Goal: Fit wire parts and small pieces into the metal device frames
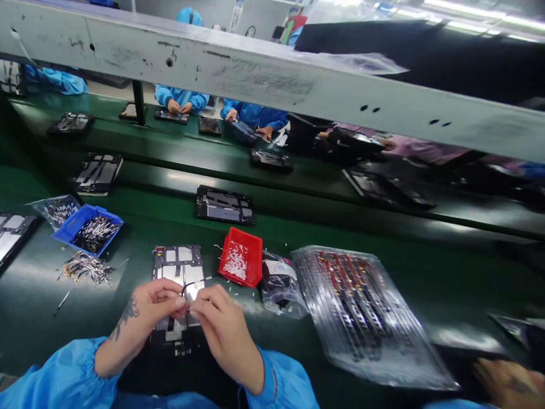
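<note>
My left hand and my right hand meet over an opened tablet frame lying on the green bench. Together they pinch a thin black cable that arcs up between the fingertips. Both wrists come out of blue sleeves. The lower part of the frame is hidden under my hands. A red bin with small white parts sits just right of the frame.
A blue bin of cables and a loose pile of cables lie to the left. A plastic-wrapped tray of parts lies right. More tablet frames sit on the conveyor. Co-workers in blue sleeves work opposite. Another person's hand is bottom right.
</note>
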### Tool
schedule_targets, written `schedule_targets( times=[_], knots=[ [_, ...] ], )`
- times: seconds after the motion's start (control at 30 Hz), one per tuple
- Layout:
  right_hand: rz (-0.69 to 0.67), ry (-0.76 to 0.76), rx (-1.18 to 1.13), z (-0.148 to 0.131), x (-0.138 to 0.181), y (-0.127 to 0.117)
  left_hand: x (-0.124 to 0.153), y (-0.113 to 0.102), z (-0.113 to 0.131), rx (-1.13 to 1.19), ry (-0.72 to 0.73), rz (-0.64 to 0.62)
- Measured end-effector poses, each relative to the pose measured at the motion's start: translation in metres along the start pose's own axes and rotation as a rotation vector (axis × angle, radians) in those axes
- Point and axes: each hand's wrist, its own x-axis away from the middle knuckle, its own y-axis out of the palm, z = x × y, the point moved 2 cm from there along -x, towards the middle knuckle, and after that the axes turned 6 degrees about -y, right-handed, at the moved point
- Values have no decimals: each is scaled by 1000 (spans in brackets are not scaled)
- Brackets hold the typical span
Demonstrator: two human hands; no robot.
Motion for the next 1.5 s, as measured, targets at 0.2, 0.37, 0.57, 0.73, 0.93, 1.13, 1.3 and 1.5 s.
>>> schedule_targets(
  times=[0.2,0.37,0.57,0.73,0.93,1.13,1.3,1.5],
  knots=[
    [-105,-11,250,3,-13,13,-9,-12,1,-236,193,-9],
    [-234,-6,304,5,-20,16,-8,-16,-2,-416,280,-1],
    [-285,36,283,3,-20,13,-9,-15,-3,-514,337,-37],
    [-295,57,287,3,-18,12,-9,-14,-7,-531,313,-34],
    [-276,61,335,1,-16,9,-5,-10,-3,-576,300,-44],
    [-125,127,169,7,-12,6,-8,-7,-2,-475,287,-70],
    [67,198,-155,16,-8,2,-15,-1,-6,-215,205,-161],
    [166,420,-612,39,-9,-16,-34,21,1,-155,251,-152]
  ],
)
